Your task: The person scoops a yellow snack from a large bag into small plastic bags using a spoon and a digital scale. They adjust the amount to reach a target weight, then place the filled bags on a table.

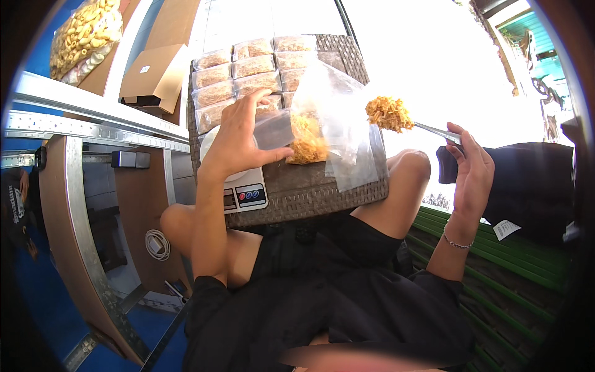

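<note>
My right hand (474,170) grips the handle of a metal spoon (437,131). A heap of orange-brown shredded food (388,114) sits at its far end and hides the bowl. Above a kitchen scale (251,196), my left hand (238,139) is open, thumb and fingers spread apart in a curve. Beside its thumb, a large clear plastic bag (338,102) stands on the woven table, with more shredded food (307,146) low inside. Clear plastic lies within the curve of my left hand, but I cannot tell whether the fingers touch it.
Several filled clear packets (257,65) lie in rows on the far part of the woven table (297,204). At the left are a metal-framed shelf (99,130), a cardboard box (155,77) and a bag of pale curved snacks (87,40). A green slatted bench (514,248) is at the right.
</note>
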The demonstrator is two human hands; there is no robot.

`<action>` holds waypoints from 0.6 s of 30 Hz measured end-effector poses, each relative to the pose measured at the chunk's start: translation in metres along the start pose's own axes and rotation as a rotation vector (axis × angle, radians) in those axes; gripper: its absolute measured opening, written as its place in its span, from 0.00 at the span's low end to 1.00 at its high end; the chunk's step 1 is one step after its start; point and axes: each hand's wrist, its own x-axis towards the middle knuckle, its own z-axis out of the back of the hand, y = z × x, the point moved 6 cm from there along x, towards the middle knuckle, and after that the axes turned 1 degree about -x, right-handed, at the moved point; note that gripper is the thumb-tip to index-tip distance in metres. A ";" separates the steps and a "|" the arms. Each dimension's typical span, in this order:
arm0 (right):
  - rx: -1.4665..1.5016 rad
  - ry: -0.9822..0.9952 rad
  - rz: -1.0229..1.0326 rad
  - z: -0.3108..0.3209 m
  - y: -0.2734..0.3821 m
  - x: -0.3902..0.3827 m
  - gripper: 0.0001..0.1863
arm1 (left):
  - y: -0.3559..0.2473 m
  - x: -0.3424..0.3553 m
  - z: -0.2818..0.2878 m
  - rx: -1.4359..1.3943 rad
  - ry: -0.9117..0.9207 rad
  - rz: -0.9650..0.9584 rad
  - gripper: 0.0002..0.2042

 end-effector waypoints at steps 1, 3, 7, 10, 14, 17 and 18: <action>-0.019 0.012 0.011 -0.005 0.002 -0.001 0.17 | 0.000 0.003 -0.001 -0.035 0.000 0.029 0.35; -0.057 0.049 0.042 -0.015 0.007 -0.002 0.17 | -0.002 0.017 0.010 -0.125 -0.098 -0.027 0.26; -0.090 0.147 0.109 -0.042 0.008 -0.001 0.18 | 0.012 0.046 0.015 -0.256 -0.025 0.094 0.13; -0.113 0.173 0.112 -0.061 0.001 0.005 0.17 | 0.033 0.054 -0.003 -0.327 0.212 0.265 0.16; -0.045 0.224 0.086 -0.086 -0.011 0.007 0.16 | 0.062 0.040 -0.025 -0.372 0.326 0.438 0.22; 0.016 0.257 0.085 -0.100 -0.017 0.008 0.16 | 0.071 0.032 -0.033 -0.519 0.405 0.449 0.23; 0.019 0.264 0.081 -0.103 -0.019 0.008 0.16 | 0.070 0.031 -0.034 -0.516 0.437 0.409 0.24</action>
